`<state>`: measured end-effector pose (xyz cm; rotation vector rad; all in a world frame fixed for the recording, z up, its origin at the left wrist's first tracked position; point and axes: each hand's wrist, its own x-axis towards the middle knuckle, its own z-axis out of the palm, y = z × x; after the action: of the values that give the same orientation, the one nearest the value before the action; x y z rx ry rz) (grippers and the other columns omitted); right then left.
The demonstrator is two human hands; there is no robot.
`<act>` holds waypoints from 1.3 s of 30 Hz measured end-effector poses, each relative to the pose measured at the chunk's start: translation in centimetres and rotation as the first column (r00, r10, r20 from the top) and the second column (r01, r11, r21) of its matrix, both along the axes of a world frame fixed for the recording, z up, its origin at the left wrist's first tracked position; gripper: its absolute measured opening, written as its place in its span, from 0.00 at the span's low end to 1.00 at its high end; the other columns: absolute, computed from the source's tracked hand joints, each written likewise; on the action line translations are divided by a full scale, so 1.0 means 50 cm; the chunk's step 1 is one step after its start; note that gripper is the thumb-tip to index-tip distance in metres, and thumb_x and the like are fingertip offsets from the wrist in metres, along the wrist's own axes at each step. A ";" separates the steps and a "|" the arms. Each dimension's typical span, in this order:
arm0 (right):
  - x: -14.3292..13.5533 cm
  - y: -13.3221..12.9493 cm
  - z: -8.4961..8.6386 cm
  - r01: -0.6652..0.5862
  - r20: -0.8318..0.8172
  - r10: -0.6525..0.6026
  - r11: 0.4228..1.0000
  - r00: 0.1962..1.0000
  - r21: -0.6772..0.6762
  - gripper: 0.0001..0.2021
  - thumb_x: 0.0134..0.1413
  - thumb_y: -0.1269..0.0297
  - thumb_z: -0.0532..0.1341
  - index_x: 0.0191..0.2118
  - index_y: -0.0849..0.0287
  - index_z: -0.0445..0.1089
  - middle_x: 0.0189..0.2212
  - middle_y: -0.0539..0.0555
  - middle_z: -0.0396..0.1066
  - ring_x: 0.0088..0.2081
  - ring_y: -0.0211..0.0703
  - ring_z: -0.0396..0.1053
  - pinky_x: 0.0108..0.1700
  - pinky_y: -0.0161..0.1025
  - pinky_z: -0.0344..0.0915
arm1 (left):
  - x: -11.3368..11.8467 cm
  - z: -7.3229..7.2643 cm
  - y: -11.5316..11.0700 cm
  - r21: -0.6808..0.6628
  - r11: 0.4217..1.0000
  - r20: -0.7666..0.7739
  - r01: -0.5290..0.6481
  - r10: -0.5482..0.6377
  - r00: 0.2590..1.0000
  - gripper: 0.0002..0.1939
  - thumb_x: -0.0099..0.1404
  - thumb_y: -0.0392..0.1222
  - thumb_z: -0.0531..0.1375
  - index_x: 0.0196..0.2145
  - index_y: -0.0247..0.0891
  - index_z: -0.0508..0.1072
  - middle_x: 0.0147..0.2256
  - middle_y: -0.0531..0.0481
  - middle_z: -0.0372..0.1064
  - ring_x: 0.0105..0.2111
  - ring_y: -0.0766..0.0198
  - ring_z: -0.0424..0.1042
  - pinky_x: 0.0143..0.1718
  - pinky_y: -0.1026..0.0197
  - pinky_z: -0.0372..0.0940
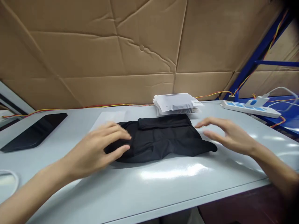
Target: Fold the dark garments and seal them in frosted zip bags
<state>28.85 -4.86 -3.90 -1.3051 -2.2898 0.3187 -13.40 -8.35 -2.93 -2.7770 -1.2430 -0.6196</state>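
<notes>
A black cloth garment (163,138) lies on the white table (149,193), its upper edge folded over in a band and its lower edge wrinkled. Over the garment's left end rests my left hand (102,147), thumb and fingers apart, with no cloth visibly pinched between them. My right hand (230,135) is just beyond the garment's right edge, its thumb and index finger spread and nothing between them.
Behind the garment is a stack of white packets (176,104). A black tablet-like device (37,132) lies at the left, near a white cable (16,180). A power strip (251,109) with plugs sits at the right. Cardboard (116,56) stands behind the table.
</notes>
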 end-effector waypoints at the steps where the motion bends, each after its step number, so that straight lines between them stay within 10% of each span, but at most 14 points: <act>1: 0.013 -0.021 -0.003 -0.060 0.010 0.060 0.998 0.998 -0.008 0.13 0.61 0.56 0.60 0.50 0.46 0.73 0.53 0.55 0.75 0.53 0.56 0.72 0.54 0.50 0.69 | -0.013 -0.006 -0.018 -0.005 1.000 0.000 -0.013 0.013 1.000 0.12 0.68 0.48 0.60 0.48 0.48 0.74 0.46 0.52 0.76 0.49 0.56 0.72 0.50 0.54 0.69; 5: 0.038 -0.088 -0.037 -0.121 0.105 0.120 0.993 0.987 0.008 0.24 0.54 0.66 0.63 0.56 0.39 0.68 0.59 0.53 0.68 0.58 0.57 0.68 0.58 0.51 0.68 | -0.050 -0.043 -0.067 -0.016 0.999 0.002 -0.029 0.029 1.000 0.13 0.62 0.48 0.65 0.46 0.54 0.75 0.46 0.55 0.77 0.48 0.55 0.74 0.49 0.54 0.70; 9: 0.029 -0.104 -0.070 -0.064 0.055 0.059 0.994 0.997 0.088 0.12 0.58 0.64 0.61 0.46 0.42 0.72 0.48 0.53 0.74 0.51 0.54 0.73 0.50 0.50 0.72 | -0.054 -0.064 -0.077 -0.056 0.991 0.057 -0.122 0.125 0.991 0.04 0.65 0.46 0.60 0.36 0.52 0.76 0.42 0.56 0.78 0.46 0.55 0.75 0.49 0.53 0.70; 14: 0.008 -0.077 -0.058 0.089 -0.054 -0.080 0.979 0.995 0.186 0.05 0.62 0.58 0.59 0.42 0.47 0.70 0.40 0.53 0.76 0.42 0.52 0.75 0.43 0.48 0.71 | -0.032 -0.035 -0.067 -0.224 0.886 0.120 -0.405 0.437 0.891 0.14 0.67 0.58 0.53 0.35 0.49 0.71 0.36 0.55 0.77 0.30 0.58 0.75 0.23 0.60 0.66; 19: -0.022 -0.015 -0.026 0.263 -0.115 -0.247 0.951 0.962 0.163 0.08 0.63 0.57 0.57 0.42 0.49 0.72 0.36 0.52 0.77 0.34 0.48 0.75 0.34 0.43 0.70 | -0.004 -0.002 -0.025 -0.243 0.789 0.173 -0.564 0.607 0.776 0.18 0.67 0.62 0.49 0.35 0.49 0.68 0.33 0.55 0.76 0.26 0.58 0.72 0.26 0.57 0.64; 29: -0.074 0.080 -0.009 -0.063 0.356 -0.050 0.952 0.933 0.299 0.12 0.63 0.63 0.54 0.45 0.55 0.74 0.43 0.60 0.73 0.48 0.57 0.70 0.50 0.52 0.66 | 0.027 -0.021 0.033 0.197 0.901 -0.110 -0.387 0.412 0.904 0.15 0.72 0.50 0.47 0.42 0.41 0.70 0.43 0.43 0.71 0.43 0.47 0.69 0.44 0.46 0.63; 39: -0.126 0.120 -0.042 -0.159 0.420 0.064 0.967 0.905 0.196 0.14 0.67 0.63 0.51 0.43 0.57 0.74 0.42 0.59 0.74 0.43 0.52 0.72 0.46 0.49 0.67 | 0.059 -0.051 0.081 0.060 0.951 -0.186 -0.304 0.310 0.932 0.21 0.73 0.51 0.44 0.42 0.40 0.74 0.43 0.43 0.73 0.43 0.49 0.70 0.45 0.46 0.65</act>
<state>22.57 1.13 -6.02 -1.2120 -2.6602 -0.2022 -10.46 -4.31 -5.47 -2.4679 -1.5605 -0.3326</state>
